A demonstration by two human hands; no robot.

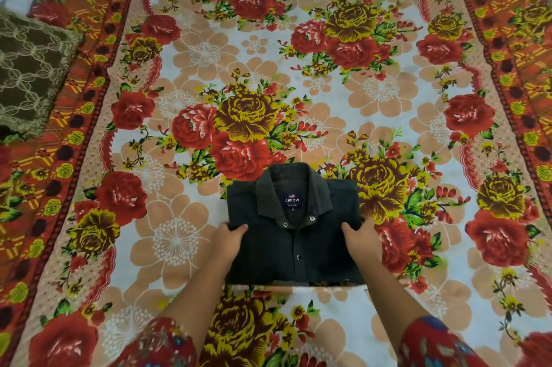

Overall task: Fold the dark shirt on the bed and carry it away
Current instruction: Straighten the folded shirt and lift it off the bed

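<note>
Dark shirt (294,250), folded into a compact rectangle with its collar on top, sits at the near side of the bed (388,89) as the left hand (228,239) and right hand (360,239) grip its side edges, where a level, even lift should keep the folds intact.

2 sleeves, red printed fabric. Left sleeve (162,342): small blue and pale flecks. Right sleeve (433,342): larger blue patch, possibly floral, blurred at edge. Forearms uncovered.
</note>
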